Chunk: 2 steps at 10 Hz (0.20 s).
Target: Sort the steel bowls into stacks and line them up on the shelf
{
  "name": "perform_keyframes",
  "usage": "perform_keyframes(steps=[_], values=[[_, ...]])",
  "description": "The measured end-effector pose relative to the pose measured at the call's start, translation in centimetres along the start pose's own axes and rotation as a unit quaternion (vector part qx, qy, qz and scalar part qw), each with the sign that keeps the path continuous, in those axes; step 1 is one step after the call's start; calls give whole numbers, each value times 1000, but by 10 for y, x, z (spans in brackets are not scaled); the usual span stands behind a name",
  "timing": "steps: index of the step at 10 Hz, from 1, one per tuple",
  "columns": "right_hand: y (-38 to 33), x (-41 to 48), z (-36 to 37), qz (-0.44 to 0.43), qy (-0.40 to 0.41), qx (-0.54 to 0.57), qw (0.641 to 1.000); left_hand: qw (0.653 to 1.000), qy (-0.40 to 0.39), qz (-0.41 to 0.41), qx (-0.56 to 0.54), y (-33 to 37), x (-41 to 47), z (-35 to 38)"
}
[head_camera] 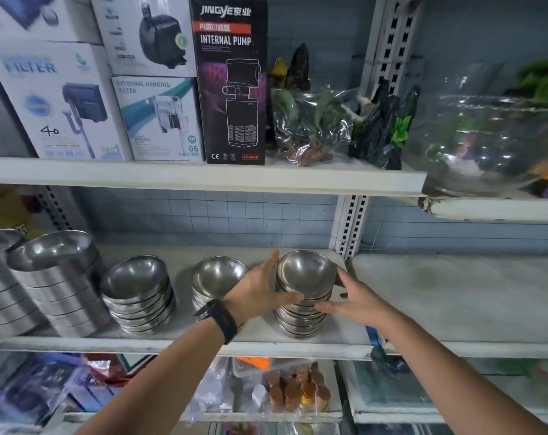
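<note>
As bowl stack [304, 296] stands, hands cupped.

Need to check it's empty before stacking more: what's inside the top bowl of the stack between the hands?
The top bowl looks empty, its bare steel interior fully visible. The bowls nested beneath it show only their rims; their insides are covered.

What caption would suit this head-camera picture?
Both hands, left and right, steady a stack of round steel bowls on the white shelf.
</note>
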State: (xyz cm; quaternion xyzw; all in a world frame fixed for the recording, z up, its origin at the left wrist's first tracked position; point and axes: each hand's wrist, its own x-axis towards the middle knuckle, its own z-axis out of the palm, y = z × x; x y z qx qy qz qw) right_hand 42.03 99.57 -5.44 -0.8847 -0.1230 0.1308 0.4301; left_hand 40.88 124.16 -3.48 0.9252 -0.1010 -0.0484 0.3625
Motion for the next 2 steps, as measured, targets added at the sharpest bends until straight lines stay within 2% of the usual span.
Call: perform_keyframes(steps=[1, 2], values=[[-8, -10, -10, 15, 3, -59, 998, 999, 22, 21, 45, 14, -12, -10], [-26, -28, -20, -4, 36, -199, 979, 985, 77, 56, 143, 23, -27, -20]])
